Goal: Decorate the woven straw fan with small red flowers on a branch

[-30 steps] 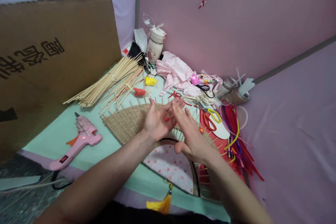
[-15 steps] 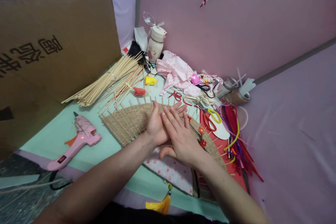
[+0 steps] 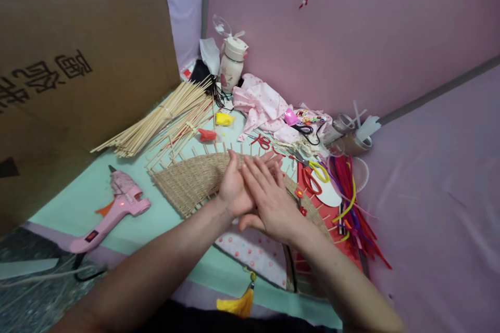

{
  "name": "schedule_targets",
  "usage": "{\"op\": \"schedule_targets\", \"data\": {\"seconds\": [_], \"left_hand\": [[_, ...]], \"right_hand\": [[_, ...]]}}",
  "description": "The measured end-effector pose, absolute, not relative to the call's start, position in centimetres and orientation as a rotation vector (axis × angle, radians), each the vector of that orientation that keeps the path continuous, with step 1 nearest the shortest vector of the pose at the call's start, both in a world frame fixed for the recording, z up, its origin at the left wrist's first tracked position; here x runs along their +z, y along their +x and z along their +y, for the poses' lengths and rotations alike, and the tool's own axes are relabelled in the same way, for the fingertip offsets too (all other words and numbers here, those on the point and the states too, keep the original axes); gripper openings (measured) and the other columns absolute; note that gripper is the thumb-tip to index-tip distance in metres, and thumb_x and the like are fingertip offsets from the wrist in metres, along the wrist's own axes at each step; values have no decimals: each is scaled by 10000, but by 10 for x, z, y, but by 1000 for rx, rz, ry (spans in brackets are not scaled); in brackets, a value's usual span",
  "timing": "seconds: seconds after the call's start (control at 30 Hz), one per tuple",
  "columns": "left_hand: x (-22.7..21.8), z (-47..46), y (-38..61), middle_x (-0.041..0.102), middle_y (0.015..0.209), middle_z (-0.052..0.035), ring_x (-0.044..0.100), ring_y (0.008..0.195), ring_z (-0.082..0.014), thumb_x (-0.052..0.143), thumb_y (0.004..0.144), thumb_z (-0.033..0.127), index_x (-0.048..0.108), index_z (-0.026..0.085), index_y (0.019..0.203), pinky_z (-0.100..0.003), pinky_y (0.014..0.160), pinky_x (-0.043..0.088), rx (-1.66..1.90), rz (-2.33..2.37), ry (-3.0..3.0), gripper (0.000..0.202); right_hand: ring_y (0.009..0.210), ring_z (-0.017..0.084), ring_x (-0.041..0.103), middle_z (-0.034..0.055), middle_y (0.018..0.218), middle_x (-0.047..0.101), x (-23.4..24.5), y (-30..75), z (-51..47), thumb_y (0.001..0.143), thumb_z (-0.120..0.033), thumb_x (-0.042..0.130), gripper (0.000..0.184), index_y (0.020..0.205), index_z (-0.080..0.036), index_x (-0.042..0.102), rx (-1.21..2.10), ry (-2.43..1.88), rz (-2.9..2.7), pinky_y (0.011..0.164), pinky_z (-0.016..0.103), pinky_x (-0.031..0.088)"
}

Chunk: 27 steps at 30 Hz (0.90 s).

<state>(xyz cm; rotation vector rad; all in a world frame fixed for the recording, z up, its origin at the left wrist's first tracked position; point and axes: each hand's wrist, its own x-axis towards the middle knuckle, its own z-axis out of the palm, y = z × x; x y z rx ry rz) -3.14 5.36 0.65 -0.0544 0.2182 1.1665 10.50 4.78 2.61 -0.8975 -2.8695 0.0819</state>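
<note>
Above a woven fan (image 3: 187,182) my two palms are pressed together. My left hand (image 3: 236,190) is turned palm up, its thumb stretched out. Across it lies my right hand (image 3: 269,200), palm down, fingers straight; whatever might be between the palms is hidden. The fan has twine woven over thin sticks, with small red flowers (image 3: 300,193) on its right part. Its lower part is white cloth with a pink pattern (image 3: 253,257), and a yellow tassel (image 3: 240,302) hangs at the bottom edge.
A pink glue gun (image 3: 113,213) lies on the left, its light on. Behind are a bundle of sticks (image 3: 160,119), a white bottle (image 3: 233,62) and crumpled pink cloth (image 3: 260,104). Scissors (image 3: 312,177) and pipe cleaners (image 3: 351,203) lie right. A cardboard box (image 3: 86,78) stands left.
My right hand has slid slightly over the left palm, and both hands stay pressed together. The things on the table have not moved.
</note>
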Motion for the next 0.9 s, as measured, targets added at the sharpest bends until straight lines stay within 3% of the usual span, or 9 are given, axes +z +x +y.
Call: {"op": "schedule_targets", "data": {"seconds": [0.13, 0.27, 0.33, 0.47, 0.6, 0.73, 0.9], "left_hand": [[7, 55, -34, 607, 1298, -210, 543, 1256, -274, 192, 874, 727, 498, 58, 1348, -395, 1060, 411, 1211, 205, -35, 875], [8, 57, -37, 582, 1330, -216, 520, 1279, -281, 202, 876, 724, 527, 58, 1319, -375, 1047, 420, 1192, 196, 23, 863], [8, 56, -36, 565, 1348, -220, 500, 1298, -282, 235, 880, 716, 534, 56, 1306, -374, 1070, 396, 1195, 211, 36, 841], [10, 54, -30, 576, 1334, -206, 489, 1307, -271, 283, 883, 697, 543, 81, 1285, -385, 1098, 367, 1220, 269, 43, 780], [9, 56, -36, 624, 1251, -179, 543, 1242, -268, 328, 879, 684, 590, 125, 1187, -395, 1027, 443, 1250, 374, 52, 690], [2, 64, -54, 674, 1055, -114, 627, 1074, -208, 408, 884, 629, 630, 167, 1027, -341, 952, 491, 1488, 601, 84, 533], [-3, 68, -67, 660, 909, -73, 647, 871, -158, 455, 890, 559, 637, 162, 934, -301, 853, 526, 1560, 706, 106, 438]], "right_hand": [[1462, 287, 219, 165, 1562, 293, 39, 111, 53, 907, -695, 214, 829, 1527, -145, 204, 139, -904, -2684, 1169, 555, 107], [1208, 230, 517, 92, 1295, 603, 37, 109, 54, 989, -367, 425, 366, 1311, -258, 561, 157, -980, -2482, 1024, 447, 344], [1043, 218, 564, 69, 1110, 672, 30, 102, 53, 963, -322, 503, 268, 1171, -260, 659, 146, -1006, -2432, 890, 403, 390], [899, 204, 575, 46, 915, 694, 17, 88, 50, 936, -347, 557, 207, 995, -232, 718, 163, -1037, -2371, 785, 372, 385], [932, 206, 607, 60, 945, 697, 23, 94, 57, 943, -356, 526, 227, 970, -239, 718, 278, -1123, -2282, 841, 376, 426], [895, 226, 633, 76, 920, 703, 24, 121, 85, 917, -372, 538, 226, 956, -227, 707, 270, -1319, -2117, 853, 390, 460], [875, 215, 640, 69, 913, 727, 0, 138, 120, 916, -291, 538, 195, 917, -204, 712, 277, -1414, -2391, 813, 342, 429]]}}
